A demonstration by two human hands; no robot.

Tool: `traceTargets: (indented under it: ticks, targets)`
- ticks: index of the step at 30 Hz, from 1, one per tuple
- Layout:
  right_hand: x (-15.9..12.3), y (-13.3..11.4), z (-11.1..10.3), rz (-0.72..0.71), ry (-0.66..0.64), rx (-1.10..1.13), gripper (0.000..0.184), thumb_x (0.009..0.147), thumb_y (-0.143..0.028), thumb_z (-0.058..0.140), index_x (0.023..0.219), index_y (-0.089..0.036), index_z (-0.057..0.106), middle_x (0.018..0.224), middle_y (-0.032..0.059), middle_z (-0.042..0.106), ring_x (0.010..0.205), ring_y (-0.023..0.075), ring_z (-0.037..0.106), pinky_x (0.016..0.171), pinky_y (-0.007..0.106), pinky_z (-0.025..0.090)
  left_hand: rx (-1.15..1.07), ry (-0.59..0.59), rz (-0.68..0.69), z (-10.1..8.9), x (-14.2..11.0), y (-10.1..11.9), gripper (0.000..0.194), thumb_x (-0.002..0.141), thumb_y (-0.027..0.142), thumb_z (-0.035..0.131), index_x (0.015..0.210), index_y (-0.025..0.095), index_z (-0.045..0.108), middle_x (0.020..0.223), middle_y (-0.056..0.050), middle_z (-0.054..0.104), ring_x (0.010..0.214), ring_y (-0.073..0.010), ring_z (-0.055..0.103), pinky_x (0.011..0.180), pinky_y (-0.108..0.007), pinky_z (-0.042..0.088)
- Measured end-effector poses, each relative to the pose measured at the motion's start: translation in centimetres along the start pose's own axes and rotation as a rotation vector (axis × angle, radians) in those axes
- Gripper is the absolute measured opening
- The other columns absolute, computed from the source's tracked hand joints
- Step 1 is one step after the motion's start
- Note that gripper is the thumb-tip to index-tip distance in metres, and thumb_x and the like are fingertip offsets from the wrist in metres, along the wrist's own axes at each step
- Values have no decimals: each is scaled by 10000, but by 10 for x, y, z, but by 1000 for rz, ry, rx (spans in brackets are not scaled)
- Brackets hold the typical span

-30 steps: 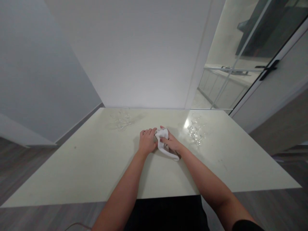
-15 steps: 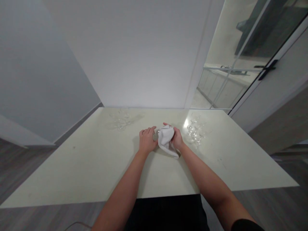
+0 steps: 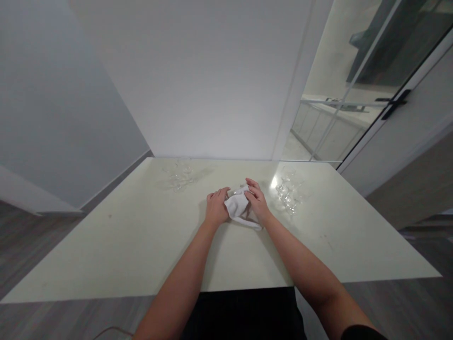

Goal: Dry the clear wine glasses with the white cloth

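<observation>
Both my hands meet over the middle of the pale table (image 3: 141,245). My left hand (image 3: 215,208) is curled, fingers closed round what looks like a small clear glass (image 3: 235,191), mostly hidden. My right hand (image 3: 258,202) presses a white cloth (image 3: 236,207) against it, fingers closed over the cloth's top. A fold of the cloth trails onto the table below my right wrist.
A cluster of clear glasses (image 3: 179,177) stands at the table's back left, and another cluster of glasses (image 3: 289,193) stands just right of my right hand. A white wall runs behind the table. A glass sliding door (image 3: 354,94) is at the right.
My right hand has turned over the cloth, from gripping it bunched at the side to lying on top of it. The cloth has shifted left toward my left hand, which stayed put.
</observation>
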State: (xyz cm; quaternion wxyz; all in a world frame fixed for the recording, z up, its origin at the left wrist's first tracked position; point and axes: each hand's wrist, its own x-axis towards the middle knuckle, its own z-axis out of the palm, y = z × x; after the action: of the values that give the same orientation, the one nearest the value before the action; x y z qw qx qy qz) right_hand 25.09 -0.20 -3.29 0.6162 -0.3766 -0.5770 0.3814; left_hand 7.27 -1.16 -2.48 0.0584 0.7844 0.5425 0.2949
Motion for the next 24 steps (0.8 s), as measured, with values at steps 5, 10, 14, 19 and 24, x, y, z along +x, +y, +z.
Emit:
traceTargets:
  ticks: [5, 10, 14, 19, 24]
  targets:
    - [8, 1, -9, 131, 368, 115, 244, 722, -438, 671, 752, -210, 590, 1024, 35, 574, 1045, 187, 512, 945, 296, 413, 55, -34, -10, 2, 1, 5, 512, 769, 382, 592, 1239, 200, 503, 1155, -122, 649, 1097, -288, 582, 996, -430, 303]
    - [11, 0, -6, 292, 220, 418, 319, 748, -481, 594, 943, -229, 582, 822, 5, 623, 763, 165, 587, 654, 272, 462, 59, -56, 30, 3, 1, 9, 510, 774, 405, 612, 1229, 197, 515, 1132, -116, 655, 1082, -280, 589, 995, -428, 305]
    - [9, 1, -2, 232, 111, 430, 449, 705, -330, 589, 1141, -259, 511, 932, 14, 682, 906, 184, 638, 776, 305, 489, 41, -28, 0, 2, 1, 8, 532, 798, 529, 584, 1206, 194, 527, 1094, -108, 671, 1017, -269, 608, 962, -424, 327]
    - [6, 7, 2, 165, 88, 312, 523, 677, -229, 661, 1104, -295, 366, 1038, 3, 689, 948, 152, 644, 873, 323, 482, 23, -8, 8, 1, 1, 9, 579, 803, 604, 559, 1198, 181, 528, 1067, -104, 675, 989, -254, 614, 927, -400, 344]
    - [4, 7, 4, 194, 114, 281, 431, 682, -320, 716, 918, -268, 359, 1022, 3, 682, 850, 147, 638, 741, 272, 496, -14, 11, 11, 1, 1, 12, 613, 794, 625, 567, 1206, 174, 521, 1061, -90, 675, 958, -238, 619, 911, -387, 349]
